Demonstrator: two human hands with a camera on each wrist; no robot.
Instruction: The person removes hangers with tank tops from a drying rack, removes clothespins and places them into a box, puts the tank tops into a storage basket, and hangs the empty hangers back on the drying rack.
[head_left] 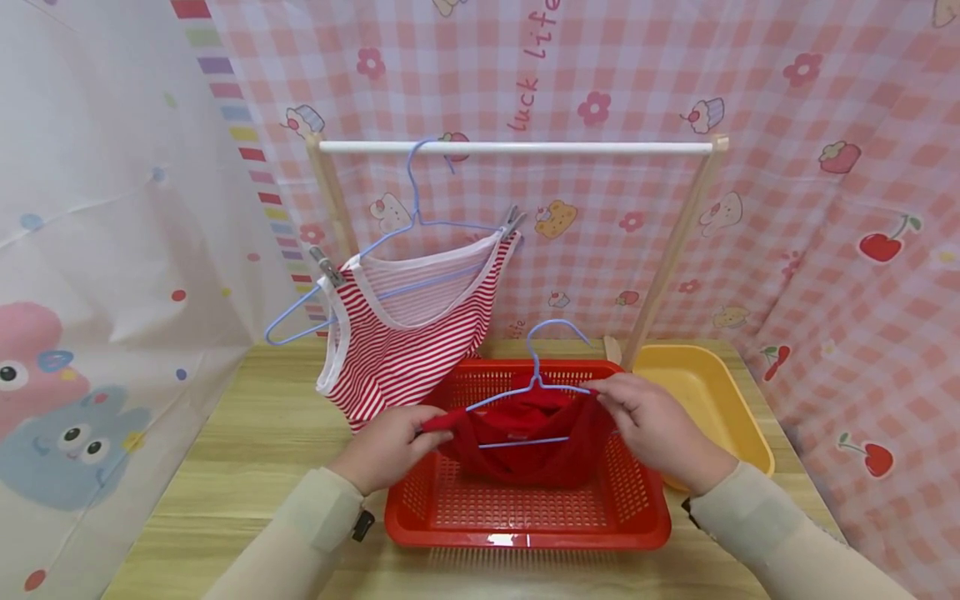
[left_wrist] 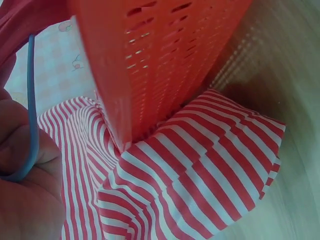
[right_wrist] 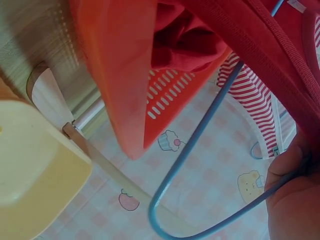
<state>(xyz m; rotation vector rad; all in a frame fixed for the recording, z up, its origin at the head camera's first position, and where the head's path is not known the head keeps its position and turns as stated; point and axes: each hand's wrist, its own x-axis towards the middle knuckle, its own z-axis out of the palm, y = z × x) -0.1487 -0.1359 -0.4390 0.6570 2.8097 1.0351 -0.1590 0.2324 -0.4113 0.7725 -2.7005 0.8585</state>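
A red garment hangs on a blue hanger over the red basket. My left hand pinches its left shoulder and the hanger's end; in the left wrist view the hanger curves into that hand. On the other side my right hand pinches the right shoulder; the right wrist view shows this hand gripping the hanger and red cloth. The hanger's hook points up, touching nothing.
A striped top, clipped by grey pegs to another blue hanger, hangs from the rack's white bar at the left, its lower part beside the basket. A yellow tray stands right of the basket. Small black objects lie near both wrists.
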